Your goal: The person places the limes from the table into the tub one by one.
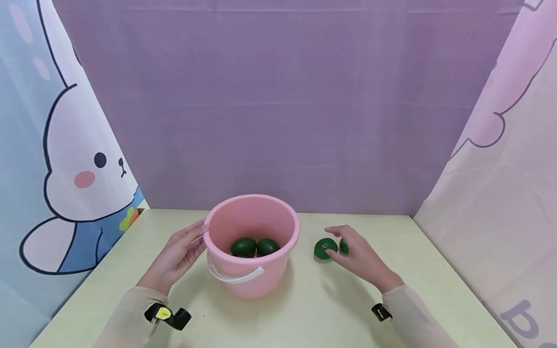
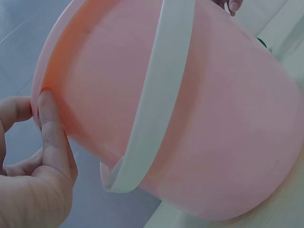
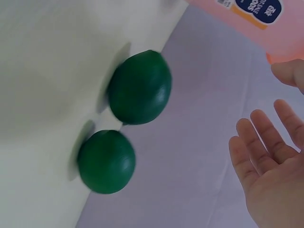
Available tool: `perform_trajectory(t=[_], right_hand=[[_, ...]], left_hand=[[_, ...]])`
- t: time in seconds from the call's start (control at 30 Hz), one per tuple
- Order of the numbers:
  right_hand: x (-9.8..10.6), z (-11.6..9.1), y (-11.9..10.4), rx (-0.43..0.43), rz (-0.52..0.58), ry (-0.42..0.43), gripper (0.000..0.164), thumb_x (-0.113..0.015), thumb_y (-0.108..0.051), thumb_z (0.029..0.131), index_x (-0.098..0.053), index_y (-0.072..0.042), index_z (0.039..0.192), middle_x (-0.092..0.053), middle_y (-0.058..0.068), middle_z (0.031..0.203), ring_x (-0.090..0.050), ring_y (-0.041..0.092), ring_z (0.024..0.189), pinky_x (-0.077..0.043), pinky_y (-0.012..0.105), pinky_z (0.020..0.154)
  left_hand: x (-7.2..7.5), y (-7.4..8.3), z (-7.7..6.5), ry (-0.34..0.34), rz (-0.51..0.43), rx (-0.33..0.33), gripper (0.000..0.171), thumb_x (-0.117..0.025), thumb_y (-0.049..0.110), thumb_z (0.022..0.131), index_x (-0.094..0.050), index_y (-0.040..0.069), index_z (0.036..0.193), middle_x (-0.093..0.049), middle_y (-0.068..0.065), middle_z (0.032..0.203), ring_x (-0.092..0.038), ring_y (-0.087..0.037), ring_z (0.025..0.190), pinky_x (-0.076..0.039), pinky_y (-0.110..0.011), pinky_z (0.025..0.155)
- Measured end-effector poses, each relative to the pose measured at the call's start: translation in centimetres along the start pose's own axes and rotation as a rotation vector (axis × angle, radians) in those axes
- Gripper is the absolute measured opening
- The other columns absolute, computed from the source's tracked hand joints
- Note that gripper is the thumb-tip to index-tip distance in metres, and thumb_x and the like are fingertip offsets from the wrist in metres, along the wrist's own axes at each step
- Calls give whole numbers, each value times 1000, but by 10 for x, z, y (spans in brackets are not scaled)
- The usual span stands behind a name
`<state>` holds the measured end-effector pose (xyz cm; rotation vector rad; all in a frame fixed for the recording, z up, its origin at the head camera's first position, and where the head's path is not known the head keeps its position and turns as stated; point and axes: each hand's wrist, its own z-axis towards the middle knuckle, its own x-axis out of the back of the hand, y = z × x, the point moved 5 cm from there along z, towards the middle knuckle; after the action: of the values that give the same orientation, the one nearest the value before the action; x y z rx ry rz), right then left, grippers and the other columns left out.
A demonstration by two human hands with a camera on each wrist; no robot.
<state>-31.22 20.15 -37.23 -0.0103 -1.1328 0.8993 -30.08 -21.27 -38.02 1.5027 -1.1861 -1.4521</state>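
The left hand pinches the rim of the pink round plastic bucket between thumb and fingers; the right hand holds nothing, its fingers loosely apart. The bucket stands on the pale wooden-looking table, with its curved white plastic handle hanging on the near side. Inside lie two glossy dark-green rounded fruits. Beside the right hand, on the table, are one similar green fruit and its neighbour, which the hand partly covers in the head view.

In my judgement, the bucket is light and its wall rather thin, so the thick rim is the better place to hold it steady. The fruits look firm and smooth; they may roll or slip, therefore each should be taken around its widest part, with thumb opposite the fingers, and without hard squeezing.
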Motion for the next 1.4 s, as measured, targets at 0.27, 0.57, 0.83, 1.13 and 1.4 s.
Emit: perform_trajectory(t=[0.27,0.57,0.83,1.13,1.4], right_hand=[[0,-9,14,25,-18,36,51,-80,-10,85,-59,-4,132,-62,6,126,-59,25,112,-56,48,93],[-3,-10,26,6,-28,25,51,-80,-9,85,-59,-2,131,-62,9,126,-59,26,110,-55,49,93],[-4,-11,49,-87,-32,0,52,-79,-9,85,-58,1,132,-60,15,127,-58,37,113,-52,52,97],[-5,-11,67,-136,-42,3,52,-79,-11,86,-58,2,132,-60,18,128,-53,38,121,-45,58,104],[-6,-10,79,-174,-68,13,51,-80,-8,85,-58,3,130,-59,21,128,-50,42,123,-42,60,107]], left_hand=[[0,0,0,-2,-18,-1,65,-67,29,98,-39,8,153,-56,0,135,-61,-12,112,-51,-22,97],[-1,0,0,3,-26,-2,66,-67,29,98,-39,8,154,-57,3,133,-61,-11,112,-51,-22,98],[-1,0,0,3,-32,2,66,-68,29,98,-39,8,154,-57,2,133,-61,-11,112,-51,-22,98],[-1,-1,0,6,-33,2,64,-68,28,98,-41,8,153,-58,2,132,-61,-11,110,-51,-22,98],[-2,0,0,-8,-38,-12,62,-66,26,99,-41,7,152,-58,1,132,-62,-11,110,-51,-22,97]])
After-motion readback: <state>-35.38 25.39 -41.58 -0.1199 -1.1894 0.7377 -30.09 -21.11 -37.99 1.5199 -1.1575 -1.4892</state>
